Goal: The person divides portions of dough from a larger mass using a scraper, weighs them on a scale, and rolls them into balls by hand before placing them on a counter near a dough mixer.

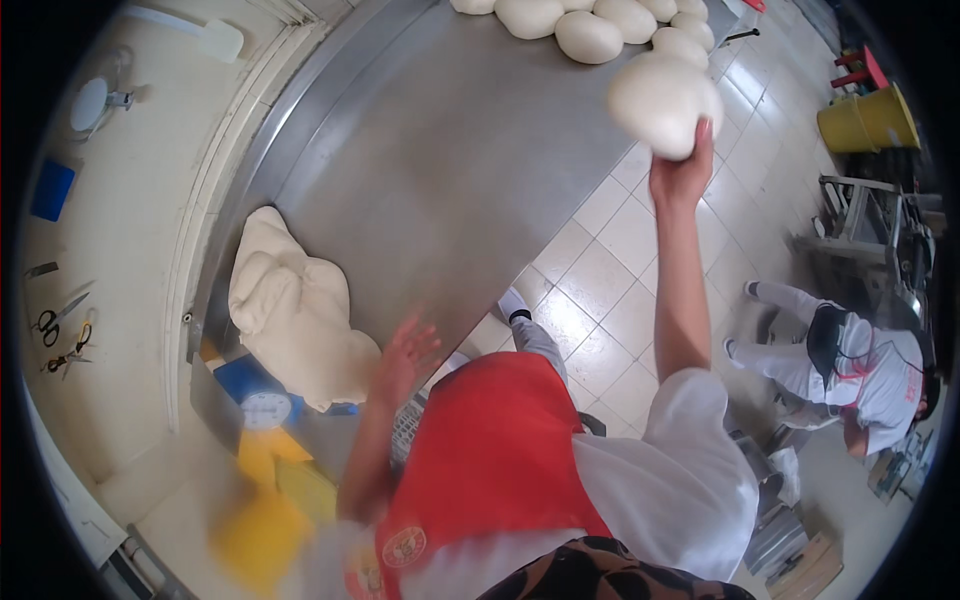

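Note:
My right hand (681, 171) grips a large rounded ball of dough (660, 101), held out at the right edge of the steel worktable (435, 142). Just beyond it, several smooth dough balls (589, 36) sit close together at the table's far end. Blurred and with its fingers spread, my left hand (411, 351) is at the near edge and holds nothing. Beside it lies a big irregular mass of dough (296, 307). A blue scale with a round dial (265, 409) stands partly hidden under or behind that mass.
Scissors (49, 327) and a blue box (52, 189) are on the left wall. Yellow items (270, 525) blur at lower left. A co-worker (862, 360) bends at the right, near metal equipment (862, 217) and a yellow bucket (866, 120). Tiled floor (600, 277) borders the table.

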### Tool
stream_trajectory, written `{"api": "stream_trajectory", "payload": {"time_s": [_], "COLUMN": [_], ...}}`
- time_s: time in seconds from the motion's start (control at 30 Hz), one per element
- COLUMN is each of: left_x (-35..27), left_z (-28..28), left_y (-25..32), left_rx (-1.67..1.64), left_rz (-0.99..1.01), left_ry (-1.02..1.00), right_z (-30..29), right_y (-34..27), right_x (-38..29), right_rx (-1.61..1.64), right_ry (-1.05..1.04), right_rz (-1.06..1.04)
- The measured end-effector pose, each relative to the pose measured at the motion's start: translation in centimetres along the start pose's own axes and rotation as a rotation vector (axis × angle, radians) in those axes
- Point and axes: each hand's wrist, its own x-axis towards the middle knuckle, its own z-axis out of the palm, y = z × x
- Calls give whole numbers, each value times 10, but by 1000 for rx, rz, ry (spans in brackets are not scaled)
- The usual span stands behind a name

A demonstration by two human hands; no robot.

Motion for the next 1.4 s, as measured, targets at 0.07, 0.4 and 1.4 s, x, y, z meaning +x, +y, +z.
{"api": "stream_trajectory", "payload": {"time_s": [0.07, 0.4, 1.4], "left_x": [-26, -102, -202], "left_z": [-17, -58, -208], "left_y": [-17, -110, -181], "left_rx": [-21, -96, 315], "left_rz": [-26, -213, 642], "left_ry": [140, 639, 635], "right_z": [-28, -260, 198], "right_y": [31, 152, 266], "right_x": [66, 280, -636], "right_rx": [-221, -2718, -1294], "right_ry": [128, -1226, -1533], "right_rz": [20, -237, 664]}}
